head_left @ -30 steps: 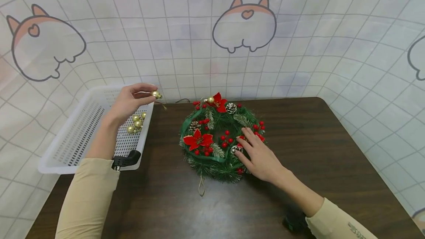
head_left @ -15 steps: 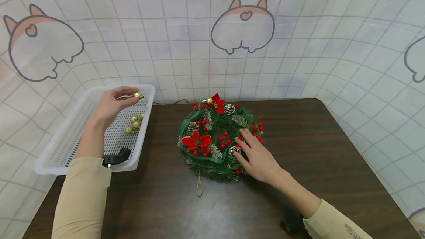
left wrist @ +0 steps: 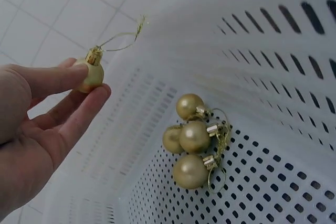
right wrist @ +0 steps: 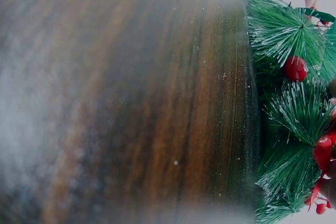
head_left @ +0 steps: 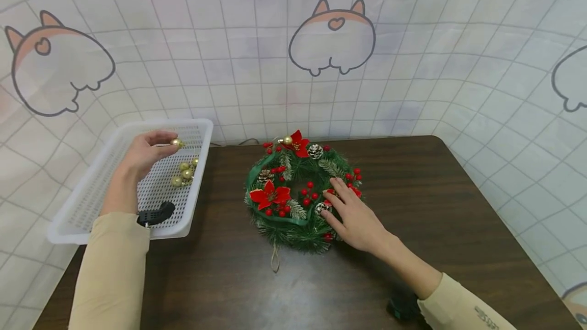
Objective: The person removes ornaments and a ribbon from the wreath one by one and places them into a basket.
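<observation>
My left hand (head_left: 143, 156) is over the white plastic basket (head_left: 202, 187), pinching a small gold bauble (left wrist: 93, 75) between thumb and fingers. A thin gold hanging loop trails from the bauble's cap. Below it, several more gold baubles (left wrist: 195, 137) lie together on the basket's perforated floor. My right hand (head_left: 356, 218) rests with spread fingers on the right side of a green wreath (head_left: 298, 238). Red poinsettias (head_left: 270, 195), berries, frosted pinecones and a green ribbon dress the wreath. One gold bauble (head_left: 287, 140) sits at its top, beside a red flower.
The wreath lies on a dark wooden table (head_left: 220, 269), with a twine loop (head_left: 274, 259) at its near edge. A small black object (head_left: 398, 309) is by the right sleeve. Behind the table hangs a white gridded cloth (head_left: 257, 39) with cartoon prints.
My left hand has moved left and down, carrying the bauble from beyond the basket's right rim to over its inside. The right hand has stayed on the wreath.
</observation>
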